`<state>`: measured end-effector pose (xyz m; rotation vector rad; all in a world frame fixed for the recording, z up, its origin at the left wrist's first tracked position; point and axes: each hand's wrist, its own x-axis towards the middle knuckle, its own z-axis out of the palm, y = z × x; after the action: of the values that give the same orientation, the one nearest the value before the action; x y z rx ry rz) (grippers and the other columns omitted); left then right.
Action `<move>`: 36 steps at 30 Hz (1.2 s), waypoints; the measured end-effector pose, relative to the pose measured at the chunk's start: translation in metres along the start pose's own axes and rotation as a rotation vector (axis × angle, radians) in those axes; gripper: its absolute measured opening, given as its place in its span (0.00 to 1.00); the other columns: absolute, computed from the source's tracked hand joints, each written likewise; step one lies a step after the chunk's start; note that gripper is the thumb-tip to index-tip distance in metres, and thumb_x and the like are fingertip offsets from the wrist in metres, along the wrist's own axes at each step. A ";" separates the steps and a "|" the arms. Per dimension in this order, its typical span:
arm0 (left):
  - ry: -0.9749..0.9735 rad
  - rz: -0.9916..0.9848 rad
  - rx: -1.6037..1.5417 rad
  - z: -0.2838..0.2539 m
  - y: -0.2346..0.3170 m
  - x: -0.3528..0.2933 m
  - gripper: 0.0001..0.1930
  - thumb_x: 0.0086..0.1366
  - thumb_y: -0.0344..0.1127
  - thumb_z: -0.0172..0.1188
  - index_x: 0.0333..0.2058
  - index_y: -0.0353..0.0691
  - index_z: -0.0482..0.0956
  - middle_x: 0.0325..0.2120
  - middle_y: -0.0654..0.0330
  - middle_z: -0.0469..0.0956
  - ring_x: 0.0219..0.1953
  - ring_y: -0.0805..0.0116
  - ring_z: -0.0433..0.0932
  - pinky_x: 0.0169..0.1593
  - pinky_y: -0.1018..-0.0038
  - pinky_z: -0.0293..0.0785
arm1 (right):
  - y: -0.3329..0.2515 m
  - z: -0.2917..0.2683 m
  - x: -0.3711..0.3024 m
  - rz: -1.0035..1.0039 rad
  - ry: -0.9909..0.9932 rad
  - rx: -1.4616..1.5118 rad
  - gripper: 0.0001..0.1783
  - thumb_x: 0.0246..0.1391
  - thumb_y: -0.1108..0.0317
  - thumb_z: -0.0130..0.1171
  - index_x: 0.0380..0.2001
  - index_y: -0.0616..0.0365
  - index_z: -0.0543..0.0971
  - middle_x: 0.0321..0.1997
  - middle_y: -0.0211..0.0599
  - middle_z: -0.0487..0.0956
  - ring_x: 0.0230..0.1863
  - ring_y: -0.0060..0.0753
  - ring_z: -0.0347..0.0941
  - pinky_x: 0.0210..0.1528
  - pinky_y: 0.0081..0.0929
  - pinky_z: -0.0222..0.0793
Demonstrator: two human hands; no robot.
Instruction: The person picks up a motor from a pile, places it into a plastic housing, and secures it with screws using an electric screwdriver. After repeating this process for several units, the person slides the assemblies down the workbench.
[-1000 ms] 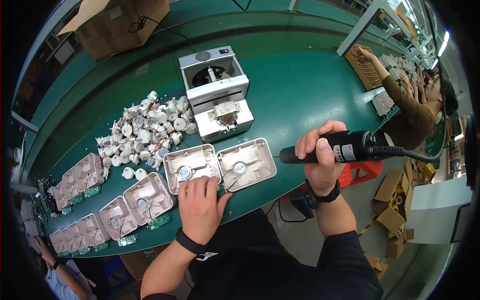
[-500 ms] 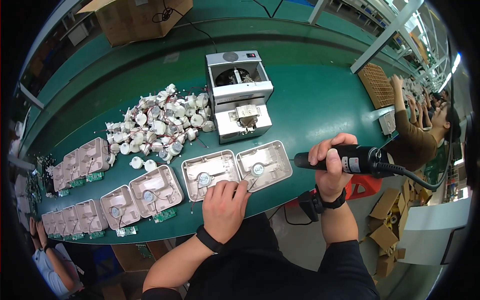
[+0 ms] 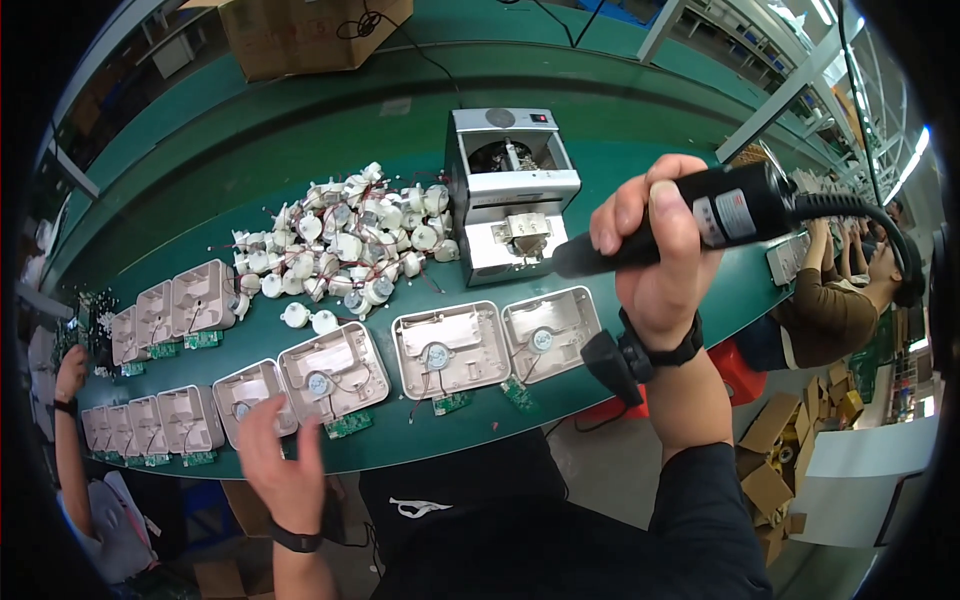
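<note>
The right hand [image 3: 670,265], right of center in the frame, is wrapped around the body of a corded black power tool [image 3: 740,205]. The fingers are closed over the grip, with the thumb laid along it. The tool's tapered nose points left, toward the lower right corner of the metal dispenser unit [image 3: 520,183] at upper center; the cable exits at the right.

The left hand [image 3: 280,465], at lower left, is spread and grips nothing. Its fingertips overlap a beige housing [image 3: 240,385]; contact cannot be determined. To the right of this hand lie a second housing [image 3: 355,370] and a green circuit board [image 3: 350,425].

Two further open housings [image 3: 475,345] stand side by side at the center, near the front table edge. A pile of white components [image 3: 345,245] with red leads occupies the area left of the dispenser unit.
</note>
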<state>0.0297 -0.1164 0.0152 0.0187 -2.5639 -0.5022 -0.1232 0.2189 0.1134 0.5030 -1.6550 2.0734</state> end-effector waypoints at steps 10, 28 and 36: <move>-0.080 -0.246 0.149 -0.013 -0.047 -0.015 0.16 0.60 0.36 0.68 0.44 0.36 0.78 0.38 0.55 0.78 0.43 0.53 0.75 0.50 0.61 0.68 | 0.030 0.012 0.026 -0.018 -0.028 -0.055 0.09 0.62 0.67 0.56 0.40 0.59 0.70 0.23 0.36 0.72 0.21 0.30 0.69 0.27 0.31 0.68; -0.151 -0.132 -0.102 0.018 -0.026 -0.002 0.09 0.58 0.31 0.67 0.37 0.36 0.81 0.31 0.57 0.80 0.37 0.56 0.76 0.44 0.63 0.69 | -0.027 0.016 -0.052 0.105 -0.159 0.151 0.17 0.62 0.56 0.55 0.43 0.54 0.64 0.24 0.30 0.69 0.20 0.25 0.65 0.25 0.26 0.64; -0.172 -0.119 -0.147 0.028 0.001 -0.005 0.10 0.57 0.32 0.69 0.36 0.35 0.81 0.28 0.58 0.78 0.34 0.57 0.75 0.42 0.64 0.68 | 0.001 0.027 -0.076 0.208 -0.197 0.152 0.19 0.58 0.61 0.61 0.43 0.54 0.63 0.25 0.34 0.70 0.21 0.28 0.66 0.26 0.28 0.67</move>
<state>0.0204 -0.1051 -0.0096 0.0799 -2.6967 -0.7663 -0.0597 0.1838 0.0781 0.6258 -1.7303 2.3813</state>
